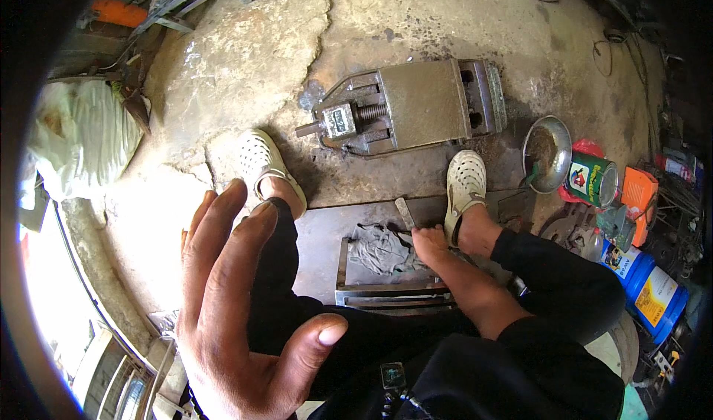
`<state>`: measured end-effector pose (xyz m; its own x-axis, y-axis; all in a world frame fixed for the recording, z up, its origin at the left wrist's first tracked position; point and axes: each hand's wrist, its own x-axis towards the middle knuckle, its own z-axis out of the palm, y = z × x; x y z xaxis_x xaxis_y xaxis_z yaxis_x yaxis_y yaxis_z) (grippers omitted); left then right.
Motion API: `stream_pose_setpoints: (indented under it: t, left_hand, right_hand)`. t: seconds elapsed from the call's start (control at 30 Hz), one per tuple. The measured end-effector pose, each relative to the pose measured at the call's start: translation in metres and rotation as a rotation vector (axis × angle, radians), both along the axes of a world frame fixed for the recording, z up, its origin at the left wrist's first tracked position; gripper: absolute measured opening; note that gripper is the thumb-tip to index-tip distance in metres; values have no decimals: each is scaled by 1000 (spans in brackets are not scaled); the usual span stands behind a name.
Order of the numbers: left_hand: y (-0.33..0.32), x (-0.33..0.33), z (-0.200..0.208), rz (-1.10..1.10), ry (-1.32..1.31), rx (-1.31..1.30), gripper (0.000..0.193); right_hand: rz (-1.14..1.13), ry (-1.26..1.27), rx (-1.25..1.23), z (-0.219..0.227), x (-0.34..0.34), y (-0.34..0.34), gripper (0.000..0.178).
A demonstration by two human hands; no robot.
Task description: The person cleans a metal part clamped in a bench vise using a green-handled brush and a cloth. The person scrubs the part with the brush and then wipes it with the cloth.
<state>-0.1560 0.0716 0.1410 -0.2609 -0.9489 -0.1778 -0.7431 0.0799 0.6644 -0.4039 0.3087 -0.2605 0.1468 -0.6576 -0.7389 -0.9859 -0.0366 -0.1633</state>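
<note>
My left hand [238, 294] is raised close to the camera at the lower left, its fingers stretched and thumb apart, holding nothing. Farther down, by my right shoe, my right hand [431, 245] grips a flat metal blade [405, 213] that points up and to the left. Just left of that hand, a crumpled grey rag [380, 249] lies on a metal plate. Ahead of my feet a large machine vise [423, 104] rests on its base, its screw and square shaft end toward the left. Its broad top looks coated in brown grime.
A metal bowl [546, 154], a green can [587, 178], an orange case [639, 201] and a blue bucket [646, 290] line the right side. A metal frame [394, 299] sits between my legs. White sheeting [85, 138] hangs at the left; a metal stand [186, 0] is behind it.
</note>
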Motion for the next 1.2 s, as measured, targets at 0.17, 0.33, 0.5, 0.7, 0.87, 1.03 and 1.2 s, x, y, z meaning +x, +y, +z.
stream_pose_setpoints:
  t: [0.17, 0.33, 0.5, 0.7, 0.87, 1.03, 1.2]
  left_hand:
    - [1, 4, 3, 32, -16, 2, 99]
    - [2, 10, 5, -2, -28, 14, 99]
    - [3, 14, 7, -23, -27, 18, 98]
    - [2, 18, 7, -34, 16, 68, 97]
    - [-1, 21, 7, -33, 6, 83, 95]
    - [-5, 22, 6, -7, -64, 102, 94]
    - [-6, 24, 4, 107, 47, 134, 94]
  right_hand:
    - [-19, -328, 399, 52, -31, -77, 30]
    - [-120, -415, 345, 178, -89, -178, 49]
    - [-295, -298, -230, 280, -107, -256, 39]
    - [-235, -3, -348, 210, -86, -276, 56]
    - [-463, -6, -715, 109, -79, -309, 80]
    - [-311, 220, -748, 40, -77, -320, 82]
    - [-308, 157, -656, 32, -61, -241, 75]
